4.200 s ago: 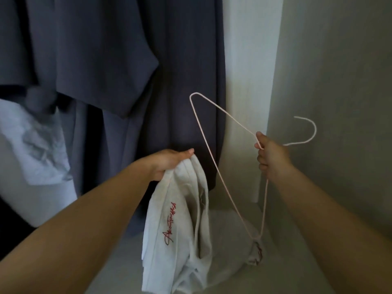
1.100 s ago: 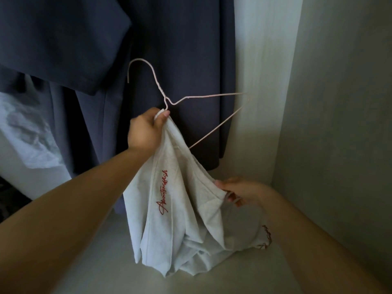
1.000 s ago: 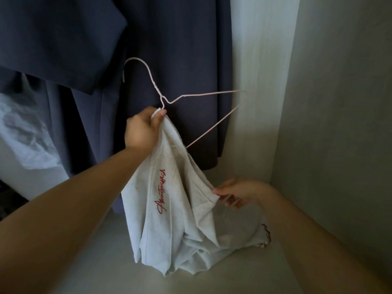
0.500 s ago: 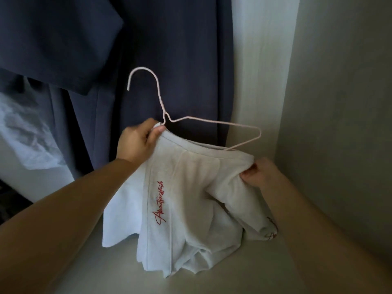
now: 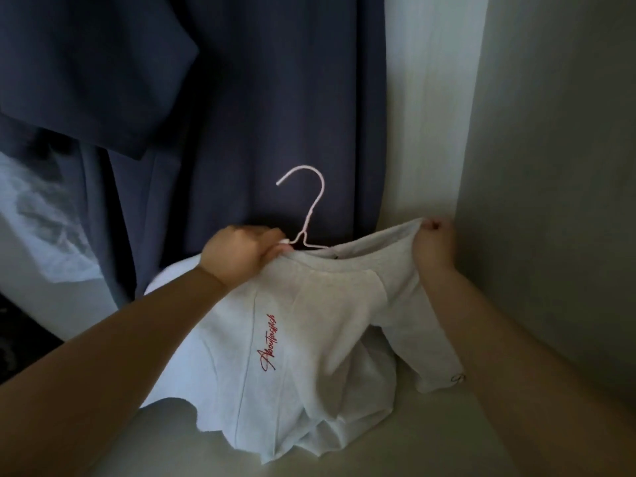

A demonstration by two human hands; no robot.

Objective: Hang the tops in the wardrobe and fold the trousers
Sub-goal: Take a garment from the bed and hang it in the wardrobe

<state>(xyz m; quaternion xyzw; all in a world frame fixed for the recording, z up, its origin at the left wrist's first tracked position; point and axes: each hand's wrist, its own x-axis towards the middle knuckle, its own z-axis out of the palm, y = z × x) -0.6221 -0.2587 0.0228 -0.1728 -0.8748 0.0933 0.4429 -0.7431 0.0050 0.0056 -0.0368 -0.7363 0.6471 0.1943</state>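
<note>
A white top (image 5: 309,339) with red script lettering hangs from a thin pale pink wire hanger (image 5: 309,215), whose hook points up and left. The hanger's arms are hidden inside the top. My left hand (image 5: 241,256) grips the collar of the top together with the hanger's neck. My right hand (image 5: 434,246) pinches the right shoulder of the top, close to the wardrobe's side wall. The lower part of the top droops in folds onto the wardrobe floor.
Dark navy garments (image 5: 241,98) hang behind and to the left, filling the upper view. A pale garment (image 5: 41,218) hangs at the far left. The wardrobe's side wall (image 5: 550,166) stands right beside my right hand. The light wardrobe floor (image 5: 172,442) lies below.
The hanger went inside the top, and my right hand pulled the right shoulder up over the hanger's arm. The top now spreads wide between both hands, and the hanger's right arm is covered.
</note>
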